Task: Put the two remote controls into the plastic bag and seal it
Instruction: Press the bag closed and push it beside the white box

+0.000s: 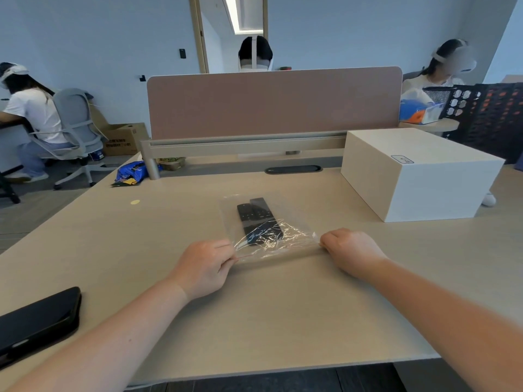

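Observation:
A clear plastic bag (294, 222) lies flat on the desk in front of me. Two black remote controls (256, 219) lie side by side inside it, their near ends blurred by crinkled plastic. The bag's near edge has a thin red zip strip (277, 251). My left hand (208, 265) pinches the strip's left end between thumb and fingers. My right hand (349, 250) pinches its right end, fingers curled. The strip is stretched taut between both hands.
A black phone (36, 323) lies at the desk's near left edge. A large white box (418, 176) stands at the right back. A brown divider panel (271, 103) closes the far side. A blue snack packet (131, 172) lies far left. Other people sit beyond.

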Action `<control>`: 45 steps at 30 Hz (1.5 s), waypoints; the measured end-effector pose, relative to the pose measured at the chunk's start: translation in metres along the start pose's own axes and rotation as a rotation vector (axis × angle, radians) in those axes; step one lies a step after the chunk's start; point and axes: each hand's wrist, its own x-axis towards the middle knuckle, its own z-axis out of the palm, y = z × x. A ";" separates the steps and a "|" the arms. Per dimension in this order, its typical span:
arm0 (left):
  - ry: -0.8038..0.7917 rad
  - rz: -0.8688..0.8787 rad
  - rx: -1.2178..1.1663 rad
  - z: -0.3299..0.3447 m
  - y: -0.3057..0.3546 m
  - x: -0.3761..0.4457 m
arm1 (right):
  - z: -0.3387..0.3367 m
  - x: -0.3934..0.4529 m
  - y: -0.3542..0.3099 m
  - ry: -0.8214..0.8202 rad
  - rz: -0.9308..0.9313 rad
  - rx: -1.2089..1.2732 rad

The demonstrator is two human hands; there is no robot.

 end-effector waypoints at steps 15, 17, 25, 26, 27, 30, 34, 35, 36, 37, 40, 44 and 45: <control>0.079 -0.266 -0.180 -0.006 -0.014 -0.007 | -0.023 0.027 0.002 0.081 0.536 0.592; 0.118 -0.418 -0.160 -0.002 -0.021 0.003 | -0.022 0.047 -0.004 0.009 0.610 0.694; 0.012 -1.006 -0.404 0.034 -0.047 0.045 | -0.004 0.117 -0.027 -0.150 0.704 0.824; 0.010 -1.025 -0.428 0.037 -0.046 0.051 | -0.002 0.121 -0.028 -0.161 0.728 0.836; 0.007 -1.036 -0.444 0.040 -0.046 0.057 | 0.001 0.126 -0.028 -0.161 0.745 0.854; 0.011 -1.051 -0.437 0.045 -0.044 0.072 | 0.008 0.131 -0.027 -0.135 0.768 0.930; 0.069 -1.010 -0.330 0.055 -0.047 0.078 | 0.017 0.129 -0.019 -0.045 0.712 0.922; 0.089 -0.994 -0.308 0.057 -0.048 0.078 | 0.019 0.129 -0.016 -0.024 0.709 0.908; 0.110 -0.984 -0.289 0.060 -0.048 0.078 | 0.020 0.128 -0.013 -0.010 0.713 0.886; 0.127 -0.977 -0.269 0.062 -0.048 0.079 | 0.022 0.127 -0.010 0.006 0.720 0.867; 0.150 -0.955 -0.235 0.067 -0.051 0.087 | 0.023 0.128 -0.002 0.014 0.758 0.860; 0.157 -0.941 -0.243 0.073 -0.053 0.099 | 0.016 0.140 0.007 -0.070 0.771 0.878; 0.159 -0.943 -0.252 0.075 -0.054 0.102 | 0.016 0.144 0.009 -0.087 0.783 0.879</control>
